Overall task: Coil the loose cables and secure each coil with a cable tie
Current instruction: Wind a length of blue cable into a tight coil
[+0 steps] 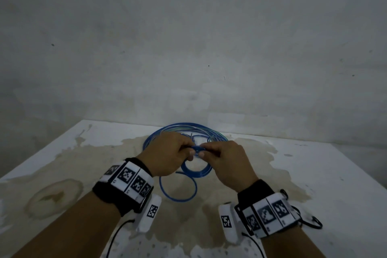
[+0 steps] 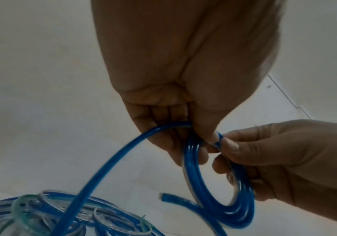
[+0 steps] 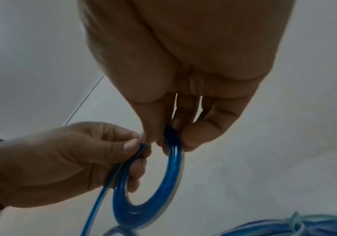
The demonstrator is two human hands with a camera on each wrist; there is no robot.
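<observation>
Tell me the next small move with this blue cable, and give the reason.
Probably lay one more loop onto the small coil that both hands pinch at its top: left hand, right hand. Loose blue cable trails to the pile on the table.

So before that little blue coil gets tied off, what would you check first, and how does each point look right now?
1. Left hand grips the small blue coil: ok.
2. Right hand pinches the same coil: ok.
3. Loops lie together, none springing out: ok in both wrist views.
4. Cut cable end tucked into the coil: not ok, it sticks out loose.
5. Cable fully wound: not ok; a strand runs from the left hand down toward the pile of cables on the stained table.
6. Cable tie within reach: cannot tell; none clearly visible.
</observation>
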